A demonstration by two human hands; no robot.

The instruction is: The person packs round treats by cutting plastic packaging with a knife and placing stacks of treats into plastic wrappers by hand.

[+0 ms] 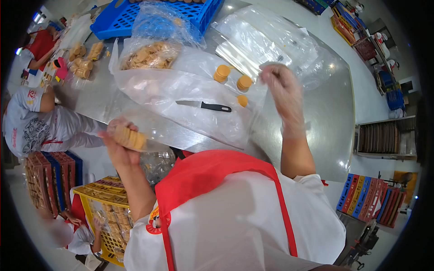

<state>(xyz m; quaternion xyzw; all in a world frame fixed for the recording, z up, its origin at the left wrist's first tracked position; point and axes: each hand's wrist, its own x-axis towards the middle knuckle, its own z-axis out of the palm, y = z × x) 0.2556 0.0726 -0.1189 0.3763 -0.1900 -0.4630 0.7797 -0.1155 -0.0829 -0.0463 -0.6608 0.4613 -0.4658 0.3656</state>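
My left hand (121, 137), in a clear glove, holds a clear bag of round yellow biscuits (134, 139) beyond the table's near edge. My right hand (284, 86), also gloved, is raised over the table with its fingers curled; whatever they may hold is too small to make out. Near it stand two short stacks of biscuits (221, 73) (244, 82), with a few more (242, 100) lying closer to me. A knife with a black handle (216, 107) lies on plastic sheeting (158, 88). Flat clear bags (253, 40) are spread beyond my right hand.
An open bag of loose biscuits (151, 56) lies by a blue crate (117, 22) at the back of the metal table (334, 113). Packed biscuits (81, 67) are at the left. Co-workers (34, 117) stand at the left, near a yellow crate (104, 226).
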